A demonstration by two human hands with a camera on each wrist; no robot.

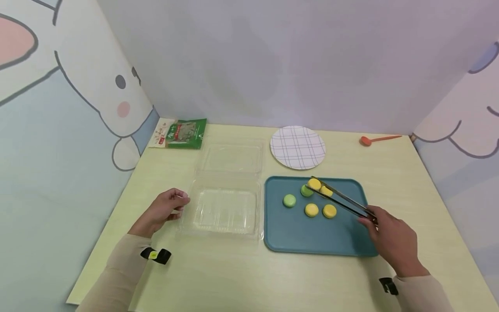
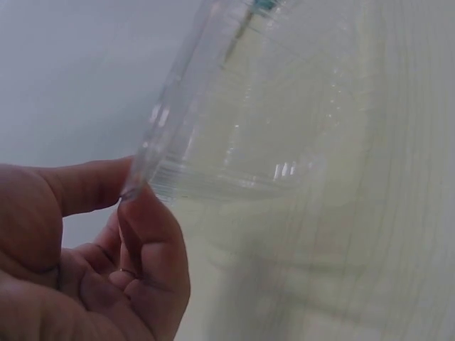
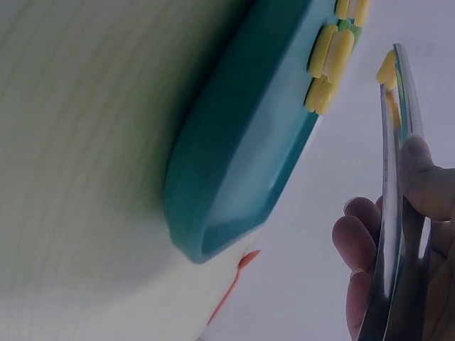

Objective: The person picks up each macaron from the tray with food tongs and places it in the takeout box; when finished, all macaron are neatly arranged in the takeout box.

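My left hand pinches the left rim of a clear plastic container between thumb and fingers; in the left wrist view the rim slants up from the pinch. The container's lid lies folded back behind it. In my right hand is a pair of metal tongs, reaching leftward over a blue-green tray. Their tips hold a yellow macaron, raised above the tray in the right wrist view. Below, several yellow macarons and two green macarons sit on the tray.
Behind the tray lies a round checked plate. A green and white food packet is at the table's back left corner, and an orange spoon at the back right. Walls enclose the table at the back and sides.
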